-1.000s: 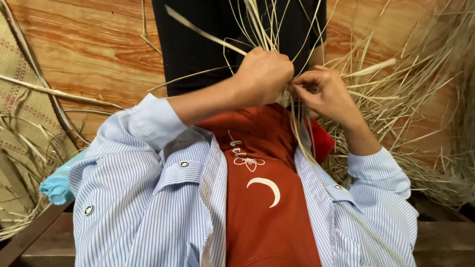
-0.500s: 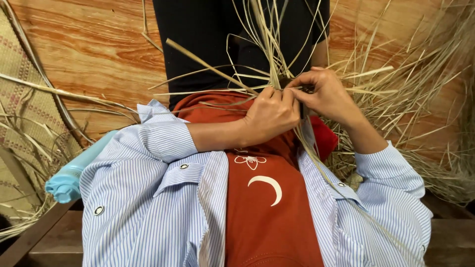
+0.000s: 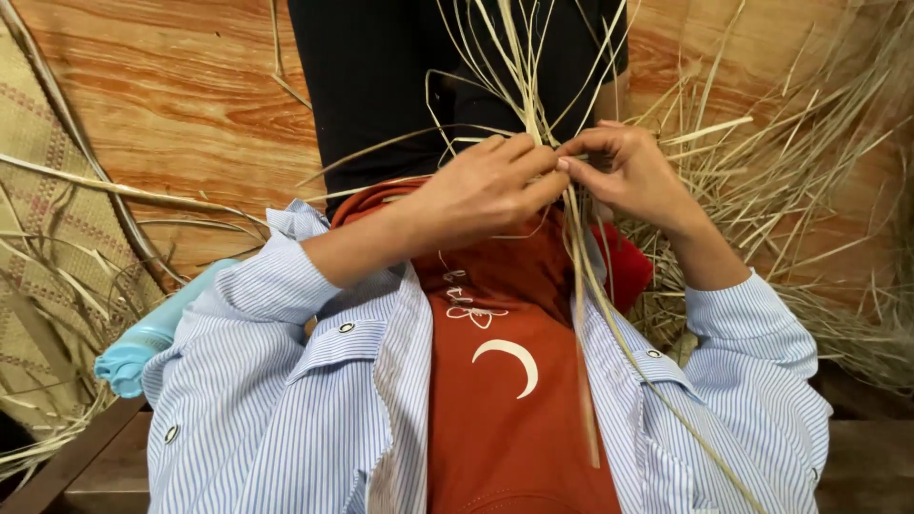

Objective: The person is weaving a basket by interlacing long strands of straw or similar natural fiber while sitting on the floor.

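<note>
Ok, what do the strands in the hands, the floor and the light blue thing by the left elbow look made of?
Strands: dried grass or reed, seemingly; pale, matte, flat, stiff. Both the left hand and right hand pinch them. Floor: wood or wood-look sheet, orange grain with a slight sheen. Blue thing: probably smooth plastic, maybe a bottle; mostly hidden.

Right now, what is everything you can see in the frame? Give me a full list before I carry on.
Straw strands: a thin bunch, pale tan, pinched between both hands, trailing down over the lap.
Loose straw pile: one, tan, on the right.
Woven mat: one, tan with reddish pattern, far left.
Wooden floor: orange-brown, beneath everything.
Bottle: one, light blue, lying at lower left.
Black clothing: one area, top centre.
Striped shirt: blue and white, open over a red top.
Left hand: centre, gripping the strands.
Right hand: beside it, pinching the strands.
</note>
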